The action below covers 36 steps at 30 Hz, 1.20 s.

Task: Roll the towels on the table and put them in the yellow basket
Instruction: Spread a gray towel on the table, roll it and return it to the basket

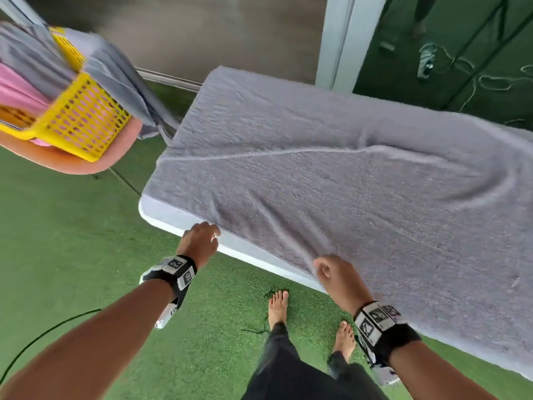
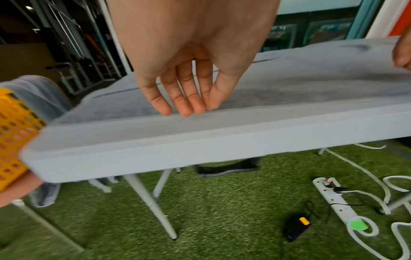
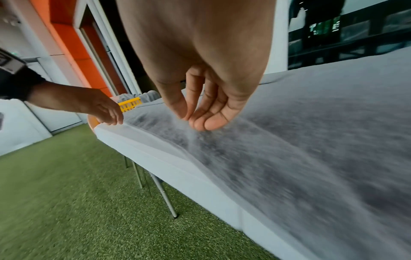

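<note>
Towel (image 1: 331, 174) lies spread flat over the bench (image 1: 173, 217), my right hand (image 1: 336, 274) pinching its near edge and my left hand (image 1: 200, 241) loose-fingered at the rim, to square it for rolling.

You have one grey towel (image 1: 331, 180) spread over the one table (image 1: 173, 215), and one yellow basket (image 1: 78, 116) left of the table holding several folded towels, number unclear.

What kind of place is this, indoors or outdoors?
Probably an indoor workspace floored with artificial grass: a folding table, a power strip with loose cables, and glass partitions.
</note>
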{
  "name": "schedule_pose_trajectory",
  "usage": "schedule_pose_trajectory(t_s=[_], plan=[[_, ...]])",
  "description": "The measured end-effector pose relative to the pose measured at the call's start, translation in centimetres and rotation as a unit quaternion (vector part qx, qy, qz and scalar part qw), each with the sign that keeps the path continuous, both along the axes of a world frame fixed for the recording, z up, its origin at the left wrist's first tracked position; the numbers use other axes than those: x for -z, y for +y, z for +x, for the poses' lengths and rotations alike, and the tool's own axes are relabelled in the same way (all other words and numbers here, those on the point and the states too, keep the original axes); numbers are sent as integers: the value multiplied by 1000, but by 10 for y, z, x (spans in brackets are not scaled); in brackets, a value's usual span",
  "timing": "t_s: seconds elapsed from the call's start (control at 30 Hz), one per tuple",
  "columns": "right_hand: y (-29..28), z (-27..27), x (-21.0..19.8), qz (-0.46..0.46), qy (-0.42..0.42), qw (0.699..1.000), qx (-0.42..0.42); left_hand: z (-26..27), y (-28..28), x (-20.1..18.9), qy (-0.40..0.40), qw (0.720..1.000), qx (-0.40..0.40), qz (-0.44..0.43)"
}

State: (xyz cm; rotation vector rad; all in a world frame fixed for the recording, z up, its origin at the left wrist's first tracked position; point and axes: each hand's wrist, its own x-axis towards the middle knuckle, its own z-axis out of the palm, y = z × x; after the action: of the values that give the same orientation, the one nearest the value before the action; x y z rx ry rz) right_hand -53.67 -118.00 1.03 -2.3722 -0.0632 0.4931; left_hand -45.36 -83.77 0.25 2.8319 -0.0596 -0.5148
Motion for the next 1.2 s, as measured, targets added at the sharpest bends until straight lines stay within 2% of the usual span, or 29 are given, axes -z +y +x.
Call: schedule_pose_trajectory(t_s=[0.1, 0.2, 0.3, 0.47, 0.63, 0.7, 0.83, 0.97, 1.2], plan=[[40, 31, 4, -17, 23, 999, -17, 40, 55, -5, 13, 998, -25, 54], [63, 43, 13, -75, 62, 995, -34, 68, 97, -8, 14, 993, -46, 109], [75, 41, 21, -133, 44, 989, -37, 86, 122, -2, 8, 995, -33, 93], [83, 33, 20, -160, -6, 986, -39, 106, 133, 7, -57, 996, 7, 69], [83, 36, 20, -137, 49, 989, -30, 113, 149, 9, -38, 995, 65, 59], [82, 36, 16, -102, 71, 992, -35, 112, 154, 7, -29, 996, 67, 54], [86, 26, 3, -39, 101, 988, -109, 93, 174, -1, -33, 997, 53, 39], [91, 15, -1, -44, 135, 974, -177, 58, 194, -7, -19, 998, 36, 46], [89, 16, -13, -43, 161, 963, -213, 20, 195, -14, -16, 998, -9, 61]])
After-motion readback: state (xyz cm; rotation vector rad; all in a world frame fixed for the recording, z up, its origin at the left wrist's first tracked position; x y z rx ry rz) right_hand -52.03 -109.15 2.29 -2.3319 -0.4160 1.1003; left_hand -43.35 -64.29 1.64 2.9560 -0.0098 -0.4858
